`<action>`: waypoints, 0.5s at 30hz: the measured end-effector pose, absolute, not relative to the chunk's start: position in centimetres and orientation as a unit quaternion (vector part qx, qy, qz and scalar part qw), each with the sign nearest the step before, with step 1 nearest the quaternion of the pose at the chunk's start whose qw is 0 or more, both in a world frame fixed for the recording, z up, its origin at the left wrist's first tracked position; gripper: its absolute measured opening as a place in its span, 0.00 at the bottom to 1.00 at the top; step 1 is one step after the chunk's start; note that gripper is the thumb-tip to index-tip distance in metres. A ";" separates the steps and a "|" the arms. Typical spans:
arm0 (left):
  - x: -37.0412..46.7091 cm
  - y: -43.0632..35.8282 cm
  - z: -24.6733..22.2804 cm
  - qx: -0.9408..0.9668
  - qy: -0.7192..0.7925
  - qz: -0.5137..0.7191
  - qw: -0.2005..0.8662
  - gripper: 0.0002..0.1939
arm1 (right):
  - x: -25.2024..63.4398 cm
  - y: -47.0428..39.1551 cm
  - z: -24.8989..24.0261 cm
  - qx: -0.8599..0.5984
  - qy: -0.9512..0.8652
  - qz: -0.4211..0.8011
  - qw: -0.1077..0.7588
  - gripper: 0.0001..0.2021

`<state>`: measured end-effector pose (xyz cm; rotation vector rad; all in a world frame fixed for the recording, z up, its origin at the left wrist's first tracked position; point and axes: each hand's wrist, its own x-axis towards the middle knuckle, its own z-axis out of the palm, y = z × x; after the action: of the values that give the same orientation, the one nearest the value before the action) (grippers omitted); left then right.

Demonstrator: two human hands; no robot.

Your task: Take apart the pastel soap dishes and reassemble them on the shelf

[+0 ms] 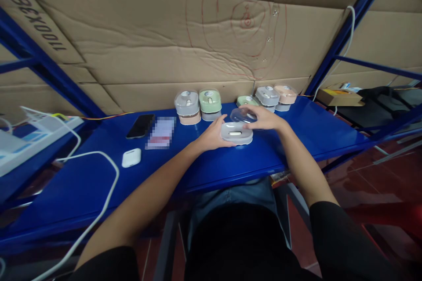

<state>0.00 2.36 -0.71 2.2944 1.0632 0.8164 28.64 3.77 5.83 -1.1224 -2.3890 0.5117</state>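
On the blue table, near the middle, sits a grey oval box (243, 139) with a small white bar on its top. My left hand (212, 134) grips the left end of this box, its thumb raised and fingers along the lower side. Above and behind the box, my right hand (259, 117) holds a clear lid (239, 115), tilted and apart from the box. The fingers of my right hand wrap round the lid's right side. Stacked grey, green and peach boxes with clear lids (211, 100) stand behind both hands, against the cardboard wall.
Left on the blue table (211, 170) lie a black phone (141, 126), a blurred sheet (161, 132) and a white earphone case (131, 157). A white cable (114, 184) crosses the left side. Blue shelf posts (352, 13) rise at both sides.
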 end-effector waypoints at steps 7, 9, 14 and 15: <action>0.0 1.4 0.1 0.863 0.381 0.256 0.211 0.26 | 33.0 5.2 4.8 -0.552 -0.796 0.184 0.168 0.47; 0.0 1.6 0.1 0.862 0.385 0.257 0.206 0.25 | 33.2 5.4 4.6 -0.556 -0.790 0.186 0.180 0.47; 0.0 2.0 0.2 0.835 0.424 0.296 0.188 0.24 | 33.8 6.0 4.4 -0.575 -0.773 0.175 0.204 0.45; -0.1 2.1 0.2 0.824 0.440 0.308 0.180 0.24 | 34.0 6.1 4.3 -0.579 -0.772 0.169 0.200 0.45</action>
<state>-0.09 2.14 0.22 2.3286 1.2418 0.8705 33.97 6.09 4.32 -1.6186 -2.1586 0.4733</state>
